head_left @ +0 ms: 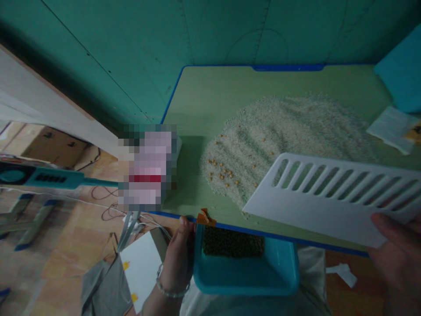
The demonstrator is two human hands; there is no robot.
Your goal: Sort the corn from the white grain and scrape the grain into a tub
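Head view: the right hand (397,259) grips a white slotted scoop (332,197) over the rice (283,145) on the desk (210,87). The left hand (176,263) sits at the near edge, above a blue tray (246,276); can't tell if it grips.

left hand (177,259) upright at lower centre, fingers curled. right hand (397,259) at lower right, thumb extended, partly out of frame.

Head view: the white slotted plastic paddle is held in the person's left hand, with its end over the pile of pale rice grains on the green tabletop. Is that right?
Not quite: the head view shows the white slotted plastic paddle in the person's right hand, not the left, with its end over the pile of pale rice grains on the green tabletop.
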